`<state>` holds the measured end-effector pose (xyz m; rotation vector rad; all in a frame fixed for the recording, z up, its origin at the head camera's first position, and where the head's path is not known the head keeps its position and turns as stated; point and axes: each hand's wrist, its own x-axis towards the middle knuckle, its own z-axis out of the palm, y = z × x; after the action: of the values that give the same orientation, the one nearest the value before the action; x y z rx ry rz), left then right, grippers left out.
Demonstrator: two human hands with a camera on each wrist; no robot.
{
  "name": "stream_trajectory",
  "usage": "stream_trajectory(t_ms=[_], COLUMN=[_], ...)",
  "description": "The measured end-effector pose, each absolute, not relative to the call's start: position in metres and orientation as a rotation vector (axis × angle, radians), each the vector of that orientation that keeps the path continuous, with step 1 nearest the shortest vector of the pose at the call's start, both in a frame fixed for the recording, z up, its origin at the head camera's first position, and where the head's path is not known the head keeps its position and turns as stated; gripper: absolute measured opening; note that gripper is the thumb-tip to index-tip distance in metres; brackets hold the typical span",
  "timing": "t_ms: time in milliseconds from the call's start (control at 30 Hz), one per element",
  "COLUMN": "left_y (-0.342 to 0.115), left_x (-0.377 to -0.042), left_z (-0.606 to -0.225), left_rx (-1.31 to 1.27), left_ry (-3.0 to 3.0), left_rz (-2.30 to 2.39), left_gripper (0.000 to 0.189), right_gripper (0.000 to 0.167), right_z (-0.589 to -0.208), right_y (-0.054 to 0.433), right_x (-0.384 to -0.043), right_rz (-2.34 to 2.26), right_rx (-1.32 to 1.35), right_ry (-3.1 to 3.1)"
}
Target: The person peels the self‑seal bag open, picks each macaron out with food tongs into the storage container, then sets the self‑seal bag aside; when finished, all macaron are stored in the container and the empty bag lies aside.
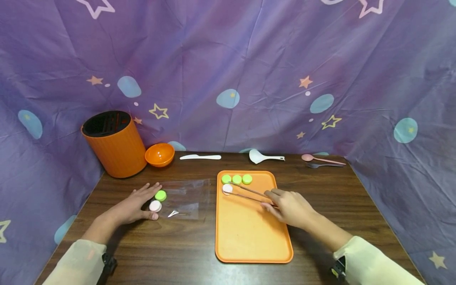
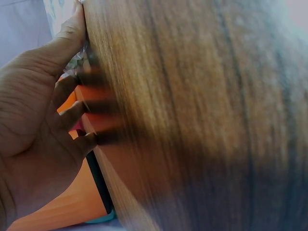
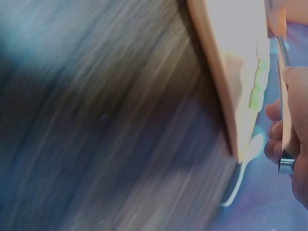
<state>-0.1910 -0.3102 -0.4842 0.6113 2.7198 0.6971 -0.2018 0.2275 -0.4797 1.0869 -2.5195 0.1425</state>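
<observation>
My right hand [image 1: 290, 208] grips metal tongs [image 1: 249, 190] over the orange tray [image 1: 254, 237]. The tips of the tongs straddle a white round piece [image 1: 227, 189] near the tray's back left corner; whether both tips touch it I cannot tell. Behind it, three bright green round pieces [image 1: 236, 179] sit in a row. On the left, my left hand [image 1: 133, 204] rests with fingers and thumb spread at the near end of a clear plastic bag [image 1: 192, 198]. Between its thumb and fingers lie another green piece [image 1: 160, 195] and a white one [image 1: 155, 206].
An orange knife block [image 1: 115, 152] and an orange bowl [image 1: 160, 154] stand at the back left. Along the back edge lie a white knife [image 1: 200, 157], a white ladle [image 1: 265, 156], a pink spoon [image 1: 322, 159] and a grey fork [image 1: 325, 165]. A purple cloth hangs behind.
</observation>
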Motion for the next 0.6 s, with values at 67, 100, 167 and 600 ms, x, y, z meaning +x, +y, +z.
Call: stream_trajectory(t_ms=[67, 100, 167, 600], left_y=[-0.31, -0.31, -0.311, -0.312], left_x=[-0.191, -0.191, -0.191, -0.192], left_z=[-0.485, -0.485, -0.486, -0.485], left_rx=[0.614, 0.613, 0.613, 0.601], left_ry=[2.722, 2.721, 2.722, 2.714], left_rz=[0.692, 0.696, 0.7, 0.707], left_gripper=[0.104, 0.104, 0.104, 0.105], right_gripper=[0.034, 0.033, 0.032, 0.023], right_z=[-0.478, -0.477, -0.477, -0.484], right_y=[0.22, 0.216, 0.207, 0.149], right_x=[-0.202, -0.202, -0.202, -0.204], right_rz=[0.143, 0.143, 0.144, 0.116], right_rx=[1.117, 1.134, 1.171, 1.367], right_ry=[-2.514, -2.511, -2.504, -2.48])
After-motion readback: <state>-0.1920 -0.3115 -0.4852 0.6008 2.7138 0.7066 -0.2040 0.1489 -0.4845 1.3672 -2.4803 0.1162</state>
